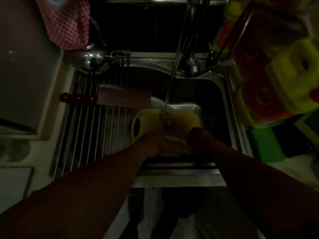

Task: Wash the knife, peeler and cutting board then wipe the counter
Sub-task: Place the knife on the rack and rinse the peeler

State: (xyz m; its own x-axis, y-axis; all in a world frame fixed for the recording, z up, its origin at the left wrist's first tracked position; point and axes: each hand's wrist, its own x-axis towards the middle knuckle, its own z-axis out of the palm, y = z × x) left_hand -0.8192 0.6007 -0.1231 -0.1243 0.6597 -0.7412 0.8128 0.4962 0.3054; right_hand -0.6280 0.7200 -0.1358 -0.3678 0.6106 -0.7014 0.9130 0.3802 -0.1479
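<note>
Broad steel cleaver with dark riveted handle (105, 99) lies on the steel-rod rack (89, 135) across the sink's left side. Left hand (150, 144) is at the near edge of the pale yellow plastic cutting board (179, 121), mid-sink under the tap stream (170, 87). Right hand (198, 137) is at its near-right corner. Too dark to tell how the fingers lie. Best to tilt the board away, rub the green scraps (163, 113) off, then flip.

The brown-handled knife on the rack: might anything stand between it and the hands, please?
Nothing visible: bare steel rack rods lie between the brown-handled knife and the left hand, which holds the yellow cutting board.
</note>
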